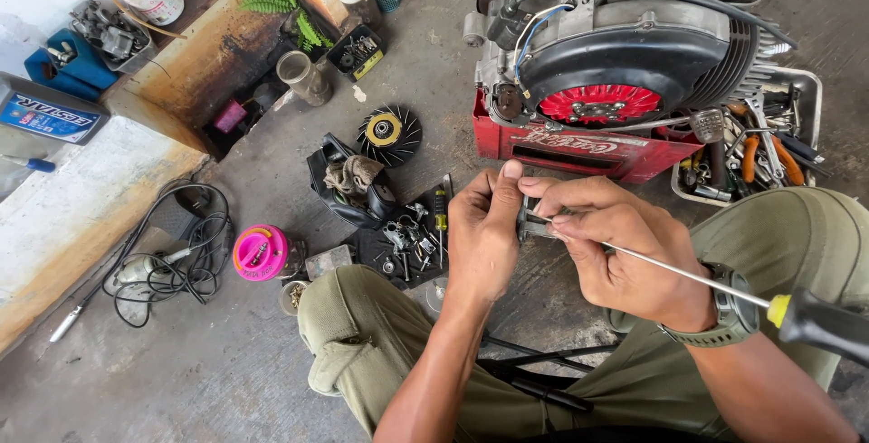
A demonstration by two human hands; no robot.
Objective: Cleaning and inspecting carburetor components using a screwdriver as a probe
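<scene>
My left hand [484,230] grips a small grey metal part [528,223] between thumb and fingers, above my knees. My right hand [615,248] pinches the thin shaft of a long screwdriver [688,273] close to its tip, which rests against the part. The screwdriver's black and yellow handle [819,323] lies over my right forearm, past a green wristwatch [729,316]. A scooter engine with a black shroud and a red fan [597,104] sits on a red crate [543,146] just beyond my hands.
A tray of pliers and tools [760,149] stands at the right. Small screws and a screwdriver lie on a black mat [403,239]. A finned pulley [389,135], a pink tub [261,253], a coiled cable [172,257] and a stepped ledge [81,199] are at the left.
</scene>
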